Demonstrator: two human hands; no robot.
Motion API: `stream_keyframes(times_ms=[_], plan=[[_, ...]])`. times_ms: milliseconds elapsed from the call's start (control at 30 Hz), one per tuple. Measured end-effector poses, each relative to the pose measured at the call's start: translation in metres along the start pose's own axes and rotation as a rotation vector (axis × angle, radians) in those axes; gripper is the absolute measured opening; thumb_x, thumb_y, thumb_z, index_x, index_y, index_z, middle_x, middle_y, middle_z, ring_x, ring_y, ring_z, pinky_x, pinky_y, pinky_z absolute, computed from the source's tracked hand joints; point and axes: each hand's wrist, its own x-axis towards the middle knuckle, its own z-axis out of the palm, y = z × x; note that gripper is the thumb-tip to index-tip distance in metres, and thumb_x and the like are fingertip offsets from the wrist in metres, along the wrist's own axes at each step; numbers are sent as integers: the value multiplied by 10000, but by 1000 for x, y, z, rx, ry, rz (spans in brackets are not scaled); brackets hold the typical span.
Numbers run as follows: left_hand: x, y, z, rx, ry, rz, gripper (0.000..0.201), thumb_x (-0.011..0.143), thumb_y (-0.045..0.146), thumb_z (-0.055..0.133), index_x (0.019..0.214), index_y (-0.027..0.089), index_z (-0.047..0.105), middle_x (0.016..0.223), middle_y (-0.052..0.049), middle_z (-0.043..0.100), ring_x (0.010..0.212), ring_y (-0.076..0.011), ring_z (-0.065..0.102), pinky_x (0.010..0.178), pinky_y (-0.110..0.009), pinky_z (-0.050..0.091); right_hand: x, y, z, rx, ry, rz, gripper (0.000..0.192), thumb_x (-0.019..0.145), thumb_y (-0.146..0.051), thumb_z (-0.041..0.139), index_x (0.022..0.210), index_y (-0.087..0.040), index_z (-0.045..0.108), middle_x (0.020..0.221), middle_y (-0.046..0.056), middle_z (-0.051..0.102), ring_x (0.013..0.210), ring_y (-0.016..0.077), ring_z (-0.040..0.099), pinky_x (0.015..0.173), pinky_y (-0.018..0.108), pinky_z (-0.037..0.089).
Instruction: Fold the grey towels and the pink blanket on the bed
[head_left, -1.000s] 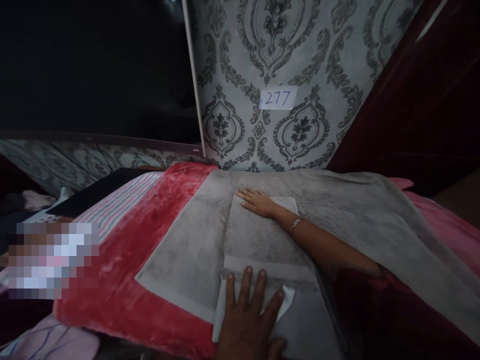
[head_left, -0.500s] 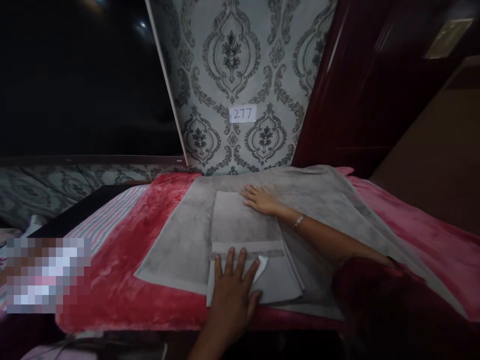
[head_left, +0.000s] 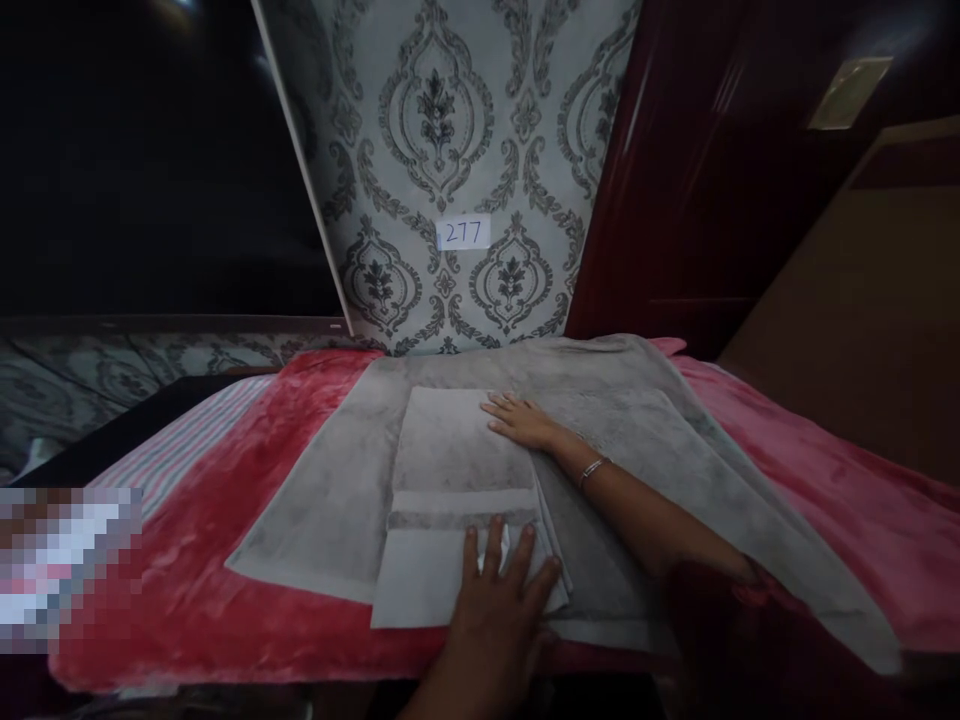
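Note:
A folded grey towel [head_left: 457,450] lies in the middle, with a lighter band across its lower part. My left hand [head_left: 499,590] rests on its near right end, fingers spread; a white tag [head_left: 493,548] shows partly between them. On the towel's far right edge lies my right hand [head_left: 519,420], flat with fingers stretched, a bracelet [head_left: 594,470] on its wrist. Beneath the folded towel spreads a larger grey cloth [head_left: 322,500]. Neither hand grips anything.
A red plush blanket [head_left: 187,600] lies under the grey cloth, and a pink part [head_left: 810,480] shows at the right. Behind stand a dark screen [head_left: 150,170], a patterned wall [head_left: 442,130] with a numbered label [head_left: 463,232], and a dark red door [head_left: 675,200].
My left hand has moved right across the towel's near end, covering more of the tag. My right hand stays flat near the far edge. The view has shifted slightly.

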Motion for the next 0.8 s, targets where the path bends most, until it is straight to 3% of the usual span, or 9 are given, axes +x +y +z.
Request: stream_keyframes(times_ms=[233,433,600,733,800], plan=[[-4,-4,-2,29,7,9,778,916,466,638,1593,426,258,1694,-26,207,1521,-472,171,1135,-787,248,24,19,1,12,45,159,608,1057,-503,204,1619,-280,266,1683,61,207,1543,297,175,1217,579,177],[-4,-1,-18,-1,20,12,703,934,400,628,1571,416,330,1686,-23,236,1532,-431,175,1176,-745,224,16,4,-17,17,83,240,599,1054,-464,264,1607,-240,311,1674,100,223,1538,329,184,1208,606,175],[2,-1,-22,-31,30,15,669,932,401,636,1551,390,383,1668,-36,289,1538,-428,147,1183,-742,181,-30,-22,-20,14,195,178,636,1053,-475,265,1643,-252,180,1702,76,95,1561,306,67,1231,565,145],[0,1,-25,-76,59,69,574,943,311,608,1497,377,471,1626,-17,381,1561,-377,75,1202,-729,87,-87,-41,1,39,222,-8,602,1044,-440,330,1618,-262,283,1695,81,136,1555,326,101,1214,590,186],[-8,5,-29,-108,82,127,498,961,252,551,1453,328,529,1563,-34,479,1559,-344,133,1211,-713,43,-112,-49,10,45,213,-77,570,1047,-425,350,1595,-271,343,1691,83,163,1555,320,106,1209,602,185]])
